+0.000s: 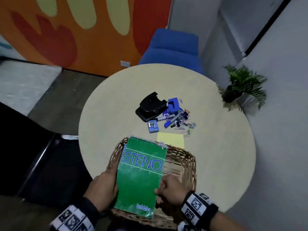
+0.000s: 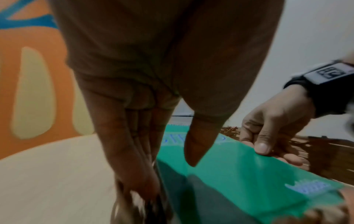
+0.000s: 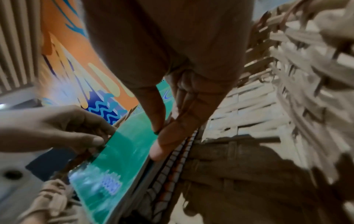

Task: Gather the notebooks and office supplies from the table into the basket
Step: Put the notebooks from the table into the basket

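A green spiral notebook point(image 1: 141, 177) marked STENO is held flat over the wicker basket point(image 1: 188, 165) at the table's near edge. My left hand point(image 1: 108, 182) grips its left edge, thumb over the cover point(image 2: 239, 169). My right hand point(image 1: 164, 187) pinches the right edge, thumb on top and fingers beneath point(image 3: 159, 143). In the right wrist view, striped bound edges point(image 3: 172, 174) show just under the green cover point(image 3: 118, 151). On the table beyond lie a yellow pad point(image 1: 170, 140), a black hole punch point(image 1: 150, 109), a small blue box point(image 1: 153, 126), markers and scattered paper clips point(image 1: 186, 124).
The round beige table point(image 1: 225, 147) has bare surface to the left and right of the basket. A blue chair point(image 1: 173, 47) stands behind it, a potted plant point(image 1: 241, 87) at the right, and a dark chair point(image 1: 41, 155) at the left.
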{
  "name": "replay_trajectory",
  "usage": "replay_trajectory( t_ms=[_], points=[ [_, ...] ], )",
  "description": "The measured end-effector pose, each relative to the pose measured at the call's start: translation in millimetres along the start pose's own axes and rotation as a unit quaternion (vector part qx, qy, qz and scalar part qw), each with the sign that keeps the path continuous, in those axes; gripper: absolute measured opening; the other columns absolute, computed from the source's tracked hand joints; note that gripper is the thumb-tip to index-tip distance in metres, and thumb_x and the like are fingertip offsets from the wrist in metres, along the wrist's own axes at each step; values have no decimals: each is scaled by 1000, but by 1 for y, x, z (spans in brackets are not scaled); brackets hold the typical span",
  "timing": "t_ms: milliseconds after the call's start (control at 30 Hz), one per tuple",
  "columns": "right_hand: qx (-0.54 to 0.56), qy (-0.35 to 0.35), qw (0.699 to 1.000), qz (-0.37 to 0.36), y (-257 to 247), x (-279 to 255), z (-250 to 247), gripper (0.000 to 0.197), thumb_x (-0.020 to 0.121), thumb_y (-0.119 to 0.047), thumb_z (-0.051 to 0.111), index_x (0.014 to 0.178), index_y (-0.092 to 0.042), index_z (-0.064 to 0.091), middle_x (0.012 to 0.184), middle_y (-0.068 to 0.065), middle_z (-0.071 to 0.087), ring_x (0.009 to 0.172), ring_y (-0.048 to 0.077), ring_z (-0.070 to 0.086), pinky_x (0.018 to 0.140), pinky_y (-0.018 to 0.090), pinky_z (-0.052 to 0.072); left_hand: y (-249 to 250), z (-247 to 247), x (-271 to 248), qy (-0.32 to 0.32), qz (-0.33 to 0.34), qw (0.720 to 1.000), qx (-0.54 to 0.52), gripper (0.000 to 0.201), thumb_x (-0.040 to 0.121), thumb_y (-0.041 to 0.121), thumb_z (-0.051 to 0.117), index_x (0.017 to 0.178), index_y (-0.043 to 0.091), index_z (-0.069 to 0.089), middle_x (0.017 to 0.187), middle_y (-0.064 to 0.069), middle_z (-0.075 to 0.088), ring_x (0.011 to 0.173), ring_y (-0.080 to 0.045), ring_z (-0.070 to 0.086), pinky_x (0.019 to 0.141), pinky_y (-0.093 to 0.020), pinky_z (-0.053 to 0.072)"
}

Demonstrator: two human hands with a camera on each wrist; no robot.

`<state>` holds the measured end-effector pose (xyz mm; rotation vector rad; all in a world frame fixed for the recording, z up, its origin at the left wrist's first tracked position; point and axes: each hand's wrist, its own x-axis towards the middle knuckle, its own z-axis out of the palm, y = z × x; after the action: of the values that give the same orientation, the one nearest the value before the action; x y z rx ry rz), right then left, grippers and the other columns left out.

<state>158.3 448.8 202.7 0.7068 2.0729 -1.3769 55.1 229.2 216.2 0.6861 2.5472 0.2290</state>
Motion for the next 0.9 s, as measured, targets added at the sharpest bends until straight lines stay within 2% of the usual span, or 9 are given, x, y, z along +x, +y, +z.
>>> replay_trajectory(
  t_ms=[167, 233, 300, 367, 433, 533, 733, 800, 900],
  points=[
    [-118, 22, 993, 6, -14, -4, -7, 23, 89, -19, 62, 70, -17, 50, 67, -2, 59, 60, 10, 58, 69, 31, 53, 18, -22, -8, 4, 33, 995, 89, 34, 90, 42, 48, 113, 17, 53, 116, -5, 61, 102, -22, 63, 83, -34, 54],
    [-119, 69, 991, 6, -19, -1, -10, 13, 88, -27, 64, 91, -16, 57, 87, 4, 66, 77, 14, 62, 77, 28, 52, 21, -22, 4, 20, 62, 996, 66, 52, 90, 42, 51, 135, 19, 40, 140, -6, 42, 124, -23, 48, 96, -35, 49],
    [-72, 121, 990, -6, -22, 9, -13, 34, 90, -28, 60, 119, -15, 49, 92, 7, 69, 78, 16, 63, 71, 26, 49, 25, -18, 18, -1, 125, 989, 84, 69, 90, 41, 52, 148, 23, 20, 158, -8, 13, 144, -28, 21, 114, -42, 32],
    [-82, 145, 986, -21, -30, 17, -13, 39, 93, -23, 56, 128, -13, 43, 92, 5, 69, 78, 17, 63, 71, 29, 51, 31, -11, 28, -24, 188, 969, 161, 74, 92, 42, 49, 150, 29, 6, 158, -4, -16, 148, -29, -5, 120, -50, 13],
    [-136, 161, 977, -21, -31, 22, -12, 40, 92, -22, 56, 129, -14, 44, 111, 7, 67, 97, 23, 65, 85, 35, 52, 32, -1, 33, -64, 210, 952, 212, 71, 94, 40, 45, 150, 34, 0, 153, -5, -27, 146, -32, -16, 119, -54, 9],
    [-195, 135, 971, -15, -33, 19, -14, 31, 90, -23, 58, 120, -15, 56, 115, 7, 66, 101, 23, 63, 86, 32, 50, 31, 9, 34, -116, 188, 949, 226, 68, 96, 37, 42, 149, 34, 0, 157, -11, -23, 146, -36, -15, 115, -56, 17],
    [-139, 154, 977, -50, -43, 11, -60, 21, 88, -28, 62, 105, -17, 66, 83, -3, 68, 73, 11, 65, 78, 31, 54, 48, -8, 39, -201, 172, 944, 197, 68, 90, 43, 48, 148, 27, 16, 159, -13, -16, 146, -41, -5, 111, -56, 31],
    [-108, 195, 972, -72, -52, 12, -93, 18, 88, -25, 64, 105, -19, 65, 78, -7, 65, 69, 9, 65, 76, 29, 55, 55, -29, 47, -202, 177, 950, 159, 52, 87, 49, 50, 133, 27, 43, 158, -9, 14, 142, -35, 28, 107, -50, 41],
    [-181, 254, 945, -100, -58, 35, -145, 23, 87, -24, 65, 110, -21, 64, 84, -5, 65, 80, 15, 62, 80, 30, 52, 71, -63, 73, -111, 208, 967, 91, 42, 90, 46, 48, 128, 27, 51, 129, -2, 58, 113, -20, 58, 95, -35, 49]
  ],
)
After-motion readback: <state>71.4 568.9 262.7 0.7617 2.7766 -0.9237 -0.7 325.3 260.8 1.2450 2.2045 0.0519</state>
